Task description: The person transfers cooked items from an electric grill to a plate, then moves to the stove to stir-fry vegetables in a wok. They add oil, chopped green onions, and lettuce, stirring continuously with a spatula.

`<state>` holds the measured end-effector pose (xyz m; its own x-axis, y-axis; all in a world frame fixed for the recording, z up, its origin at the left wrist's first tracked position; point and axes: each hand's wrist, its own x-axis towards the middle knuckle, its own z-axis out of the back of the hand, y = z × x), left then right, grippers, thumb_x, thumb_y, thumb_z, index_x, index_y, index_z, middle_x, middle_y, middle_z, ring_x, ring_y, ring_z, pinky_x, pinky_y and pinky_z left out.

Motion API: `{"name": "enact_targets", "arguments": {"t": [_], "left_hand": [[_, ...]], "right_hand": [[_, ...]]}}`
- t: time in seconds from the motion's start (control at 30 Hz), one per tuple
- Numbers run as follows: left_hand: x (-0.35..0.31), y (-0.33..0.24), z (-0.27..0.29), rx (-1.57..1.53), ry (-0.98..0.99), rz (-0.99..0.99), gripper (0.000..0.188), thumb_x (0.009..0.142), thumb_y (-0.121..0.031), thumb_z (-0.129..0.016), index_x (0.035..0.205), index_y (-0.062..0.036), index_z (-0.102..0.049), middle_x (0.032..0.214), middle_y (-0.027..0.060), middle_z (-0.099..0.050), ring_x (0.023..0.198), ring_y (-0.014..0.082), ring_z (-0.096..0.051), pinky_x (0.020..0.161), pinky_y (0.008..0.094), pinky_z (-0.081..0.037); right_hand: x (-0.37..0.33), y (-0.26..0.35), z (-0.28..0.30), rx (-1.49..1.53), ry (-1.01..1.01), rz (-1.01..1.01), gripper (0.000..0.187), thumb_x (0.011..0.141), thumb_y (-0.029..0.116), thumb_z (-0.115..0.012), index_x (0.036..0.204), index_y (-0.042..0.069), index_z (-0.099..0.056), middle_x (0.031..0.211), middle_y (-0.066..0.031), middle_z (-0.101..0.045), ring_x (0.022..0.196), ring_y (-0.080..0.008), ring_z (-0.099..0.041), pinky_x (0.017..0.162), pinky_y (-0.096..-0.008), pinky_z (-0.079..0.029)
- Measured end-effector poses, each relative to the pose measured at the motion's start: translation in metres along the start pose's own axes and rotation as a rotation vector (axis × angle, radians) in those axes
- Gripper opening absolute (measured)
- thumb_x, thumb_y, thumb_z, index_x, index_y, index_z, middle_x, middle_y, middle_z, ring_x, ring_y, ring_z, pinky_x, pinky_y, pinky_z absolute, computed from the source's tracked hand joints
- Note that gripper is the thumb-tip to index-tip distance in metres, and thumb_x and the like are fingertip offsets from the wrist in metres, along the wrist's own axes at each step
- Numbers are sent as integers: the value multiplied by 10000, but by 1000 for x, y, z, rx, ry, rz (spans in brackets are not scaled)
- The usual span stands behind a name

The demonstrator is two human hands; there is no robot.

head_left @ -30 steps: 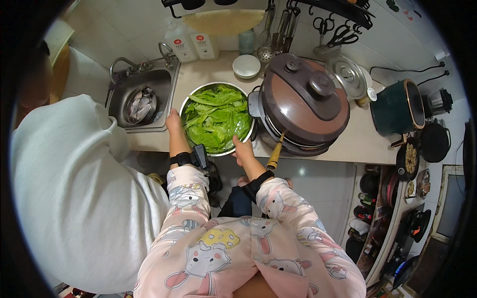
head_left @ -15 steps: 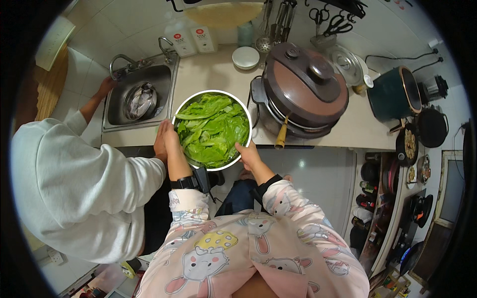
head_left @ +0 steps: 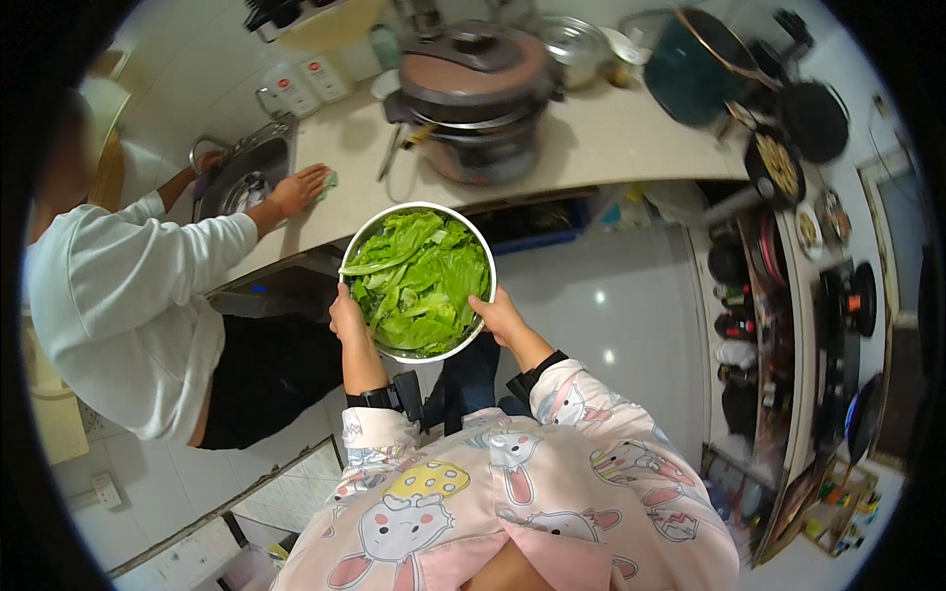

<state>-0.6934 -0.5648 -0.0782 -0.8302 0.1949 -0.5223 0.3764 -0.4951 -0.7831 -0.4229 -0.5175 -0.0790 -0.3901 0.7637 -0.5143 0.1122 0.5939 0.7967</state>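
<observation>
A round metal bowl with a pale rim [head_left: 490, 258] is held in front of me, off the counter and over the floor. Green lettuce leaves [head_left: 419, 276] fill it, some wet and shiny. My left hand [head_left: 347, 315] grips the bowl's near left side, and my right hand [head_left: 500, 317] grips its right side with the thumb at the rim. Beneath the bowl, the fingers of both hands are partly hidden.
At left a co-worker in a white hoodie [head_left: 128, 315] presses a hand [head_left: 299, 191] with a green cloth [head_left: 328, 183] on the counter [head_left: 611, 138] beside the sink [head_left: 286, 148]. A brown pressure cooker [head_left: 473, 108] stands near the counter's edge. Shelves [head_left: 769, 394] stand at right.
The view has turned to the right, and the bowl has come away from the counter with both my hands still on it. The co-worker's hand now rests on the counter with the cloth.
</observation>
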Motion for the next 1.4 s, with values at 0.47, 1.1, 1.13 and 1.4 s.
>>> {"name": "enact_targets", "arguments": {"t": [0.47,1.1,1.13,1.4], "left_hand": [[-528,54,-57,240,996,123,460,980,-337,-416,1187,54,-545,1123,168,-614,936,307,-641,776,446,-534],[-1146,424,-234,1152,1922,-152,513,952,-379,-480,1258,32,-494,1201,134,-580,1057,256,-558,890,375,-428],[-1162,440,-246,1132,1900,-118,509,959,-386,-464,1242,35,-506,1195,125,-582,1050,241,-558,882,372,-427],[-1223,537,-310,1220,1885,-116,458,969,-337,-446,1210,45,-519,1146,146,-604,1010,247,-593,861,373,-460]], "right_hand": [[-486,24,248,419,-760,123,494,864,64,-587,1327,40,-416,1128,-147,-594,955,-220,-585,830,-342,-482],[-919,-35,638,846,-1738,163,367,893,88,-557,1250,16,-504,1076,-146,-626,838,-250,-638,585,-379,-513],[-924,-39,661,859,-1744,164,358,895,99,-554,1239,5,-513,1076,-142,-629,831,-245,-641,598,-382,-517],[-941,-95,783,807,-1713,226,291,894,115,-571,1166,13,-555,949,-82,-646,686,-180,-622,479,-315,-467]]}}
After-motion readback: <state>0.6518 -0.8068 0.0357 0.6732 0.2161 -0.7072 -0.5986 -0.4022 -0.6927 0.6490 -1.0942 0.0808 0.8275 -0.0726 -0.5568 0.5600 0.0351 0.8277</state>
